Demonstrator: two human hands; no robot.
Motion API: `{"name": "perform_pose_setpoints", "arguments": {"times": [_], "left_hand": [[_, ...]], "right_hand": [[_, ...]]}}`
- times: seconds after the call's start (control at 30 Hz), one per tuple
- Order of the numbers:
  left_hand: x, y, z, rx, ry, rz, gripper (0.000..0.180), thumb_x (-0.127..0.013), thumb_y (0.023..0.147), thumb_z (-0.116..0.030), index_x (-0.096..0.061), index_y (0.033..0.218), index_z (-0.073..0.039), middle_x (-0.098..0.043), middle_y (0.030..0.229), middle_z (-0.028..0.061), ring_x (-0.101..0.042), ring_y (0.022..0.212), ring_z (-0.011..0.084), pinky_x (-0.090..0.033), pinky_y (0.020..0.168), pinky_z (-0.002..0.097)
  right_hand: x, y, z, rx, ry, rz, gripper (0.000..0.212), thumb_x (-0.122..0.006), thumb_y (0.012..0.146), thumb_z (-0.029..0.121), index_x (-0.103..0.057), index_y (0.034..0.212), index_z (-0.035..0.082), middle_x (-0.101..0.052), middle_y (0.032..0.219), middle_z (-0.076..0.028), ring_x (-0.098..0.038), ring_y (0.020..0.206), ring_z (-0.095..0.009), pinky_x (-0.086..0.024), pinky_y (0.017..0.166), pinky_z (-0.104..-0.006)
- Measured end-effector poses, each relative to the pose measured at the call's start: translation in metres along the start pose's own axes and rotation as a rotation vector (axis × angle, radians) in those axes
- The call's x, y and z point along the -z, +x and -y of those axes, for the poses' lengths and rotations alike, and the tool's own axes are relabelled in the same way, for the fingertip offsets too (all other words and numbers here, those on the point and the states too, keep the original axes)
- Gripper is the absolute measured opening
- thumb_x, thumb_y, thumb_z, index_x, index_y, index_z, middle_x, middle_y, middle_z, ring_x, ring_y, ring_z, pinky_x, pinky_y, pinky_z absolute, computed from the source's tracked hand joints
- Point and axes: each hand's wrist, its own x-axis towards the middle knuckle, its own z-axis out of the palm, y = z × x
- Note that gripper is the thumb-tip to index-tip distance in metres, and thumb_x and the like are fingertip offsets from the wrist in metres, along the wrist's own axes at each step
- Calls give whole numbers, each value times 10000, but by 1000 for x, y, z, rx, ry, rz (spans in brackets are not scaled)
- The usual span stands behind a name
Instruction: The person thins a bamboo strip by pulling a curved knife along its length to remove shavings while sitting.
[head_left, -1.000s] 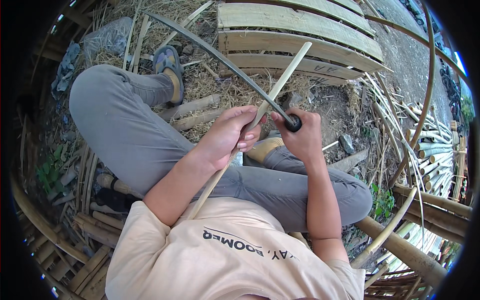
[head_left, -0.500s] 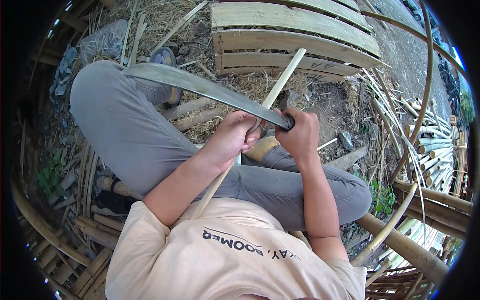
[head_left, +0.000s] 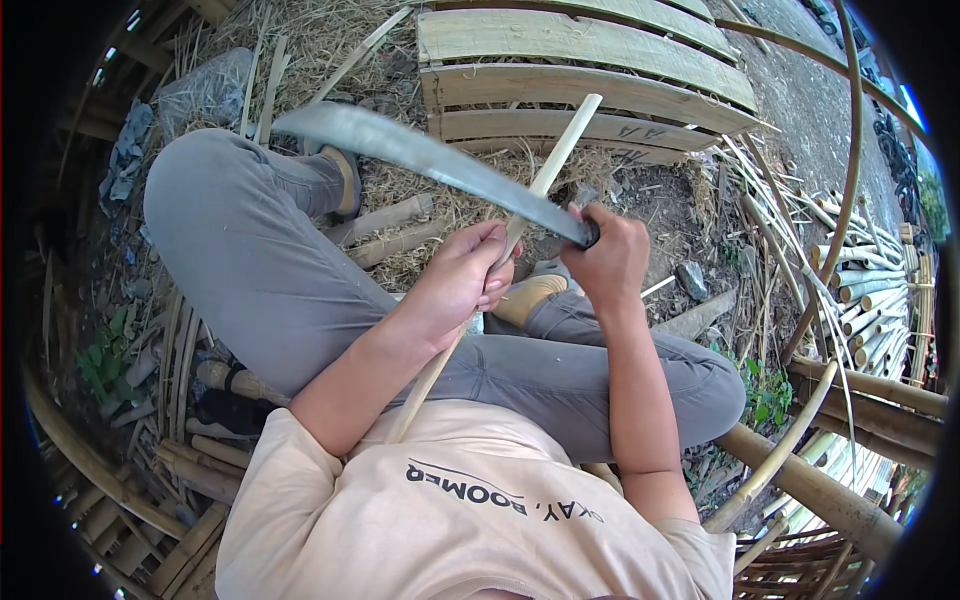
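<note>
A long pale bamboo strip [head_left: 566, 147] slants from my belly up toward the wooden crate. Around its middle, my left hand [head_left: 468, 268] is closed, thumb on top. My right hand [head_left: 610, 250] grips the dark handle of a machete [head_left: 430, 157], close to the right of the strip. The broad steel blade reaches to the upper left over my shin and lies across the strip just above my left fist. Motion smears the blade's far end. Whether its edge touches the strip I cannot tell.
A slatted wooden crate [head_left: 590, 85] stands ahead on ground strewn with shavings. Cut bamboo poles [head_left: 868, 300] are stacked at the right, near a thick bamboo rail [head_left: 810, 490]. Short bamboo pieces [head_left: 385, 225] lie beyond my bent legs. Clear plastic [head_left: 205, 90] is at the upper left.
The machete has shifted to the right and a little up along the strip, with my right hand moving the same way. My left hand keeps its hold on the strip.
</note>
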Motion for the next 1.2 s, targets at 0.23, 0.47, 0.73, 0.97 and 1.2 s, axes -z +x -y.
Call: {"name": "perform_pose_setpoints", "arguments": {"times": [0.23,0.47,0.73,0.97,1.2], "left_hand": [[-5,-1,10,33,-2,93,245,-368,1079,-227,-539,999,-71,-399,606,-69,-310,475,20,-288,440,192],[0,8,14,38,23,62,257,-385,1071,-229,-558,973,-65,-419,614,-65,-307,480,18,-284,443,188],[-2,8,18,16,82,40,251,-409,1061,-223,-577,1018,-41,-432,630,-52,-331,514,29,-283,460,193],[2,8,22,5,121,41,196,-444,1051,-208,-553,1005,-52,-415,627,-64,-328,522,23,-277,463,194],[2,8,19,35,34,51,184,-454,1058,-222,-540,1004,-69,-371,607,-76,-323,520,16,-265,455,192]], "right_hand": [[23,25,-52,-227,-18,-134,264,-717,830,288,-738,822,25,-648,663,-213,-663,659,-399,-524,642,-454],[17,9,-19,-220,149,83,334,-732,843,289,-688,738,-25,-560,554,-191,-570,518,-353,-455,560,-426],[22,3,7,-115,244,246,284,-734,826,260,-701,744,-10,-557,542,-179,-557,506,-335,-451,544,-416],[8,1,3,-25,30,78,142,-742,716,162,-710,738,26,-612,614,-206,-633,610,-393,-509,603,-424],[5,4,2,-51,25,45,122,-689,722,167,-741,789,79,-646,655,-197,-655,672,-404,-534,655,-463]]}}
